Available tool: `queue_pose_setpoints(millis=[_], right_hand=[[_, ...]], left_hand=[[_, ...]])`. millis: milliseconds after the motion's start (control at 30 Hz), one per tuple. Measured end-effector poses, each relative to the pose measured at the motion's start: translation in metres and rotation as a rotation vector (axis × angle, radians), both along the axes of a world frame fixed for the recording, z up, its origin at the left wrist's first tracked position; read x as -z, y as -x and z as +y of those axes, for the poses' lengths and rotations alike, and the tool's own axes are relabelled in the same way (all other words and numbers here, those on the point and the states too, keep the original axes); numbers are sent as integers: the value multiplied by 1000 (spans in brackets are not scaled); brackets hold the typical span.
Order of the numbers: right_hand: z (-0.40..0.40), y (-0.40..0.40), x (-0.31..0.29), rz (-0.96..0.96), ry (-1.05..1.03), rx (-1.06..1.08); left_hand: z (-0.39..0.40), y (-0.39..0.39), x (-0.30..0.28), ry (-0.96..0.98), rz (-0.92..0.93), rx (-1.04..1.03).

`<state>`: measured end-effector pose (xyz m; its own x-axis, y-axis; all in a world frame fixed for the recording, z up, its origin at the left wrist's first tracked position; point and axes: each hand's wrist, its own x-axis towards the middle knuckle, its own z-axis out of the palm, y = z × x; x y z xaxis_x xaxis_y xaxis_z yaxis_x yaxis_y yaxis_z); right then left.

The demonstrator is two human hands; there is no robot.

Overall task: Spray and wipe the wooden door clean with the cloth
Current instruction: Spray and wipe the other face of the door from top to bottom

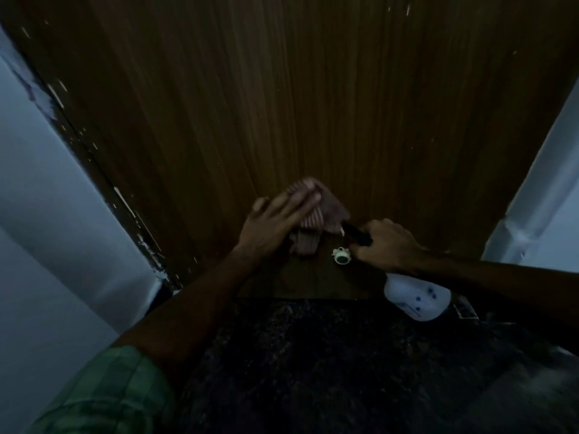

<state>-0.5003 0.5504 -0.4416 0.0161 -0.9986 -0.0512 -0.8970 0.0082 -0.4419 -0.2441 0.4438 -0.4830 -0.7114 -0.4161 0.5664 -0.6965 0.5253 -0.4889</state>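
Observation:
The brown wooden door (313,104) fills the middle of the head view, seen from close up. My left hand (275,220) lies flat on a striped pinkish cloth (316,223) and presses it against the lower part of the door. My right hand (388,242) is wrapped around the dark head of a spray bottle; its white body (416,297) points down and to the right, below my wrist. The two hands are close together, the cloth between them.
Pale walls (47,198) flank the door on both sides, and the left door frame (94,158) has chipped paint. A small white round fitting (341,255) sits low on the door beside my right hand. Dark speckled floor (313,355) lies below.

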Motion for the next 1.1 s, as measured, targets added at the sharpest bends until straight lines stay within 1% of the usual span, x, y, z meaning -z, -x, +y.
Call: queue_pose_setpoints(millis=[33,67,100,133,167,233,267,300,333,367,433,500,567,633,733,833,967,1033,1100], right_hand=[[-1,2,2,-12,8,14],[-1,5,5,-25,17,22],[1,7,9,-35,21,25],[3,8,11,-34,19,22],[5,9,12,-26,8,14],[11,12,10,-19,-4,2],[14,13,7,-28,-5,2],[16,15,4,-41,-4,5],[17,16,1,-46,-3,8],[18,16,-1,-36,2,11],[21,17,-4,14,15,23],[25,17,-5,59,19,26],[26,18,-6,88,-10,22],[25,18,-6,102,-30,5],[25,20,-6,131,-29,-17],[26,27,-5,130,-31,6],[29,41,-2,96,-28,23],[31,49,1,61,-18,43],[36,60,6,56,-15,69]], left_hand=[[3,11,-8,-12,167,-67],[7,20,-10,-5,251,-121],[9,28,-6,12,250,-128],[9,32,5,30,184,-69],[7,32,18,53,52,38],[2,25,35,73,-303,221],[-1,22,37,78,-414,246],[-1,20,34,83,-451,237],[0,20,27,70,-422,202],[1,20,19,53,-332,153],[7,16,1,16,-70,36],[11,8,-11,-34,134,-78],[11,3,-18,-123,264,-126],[12,0,-20,-178,345,-151],[16,1,-19,-193,369,-150],[17,4,-19,-194,386,-139],[18,14,-14,-180,375,-198],[18,23,-10,-157,307,-229],[21,43,-4,-102,197,-192]])
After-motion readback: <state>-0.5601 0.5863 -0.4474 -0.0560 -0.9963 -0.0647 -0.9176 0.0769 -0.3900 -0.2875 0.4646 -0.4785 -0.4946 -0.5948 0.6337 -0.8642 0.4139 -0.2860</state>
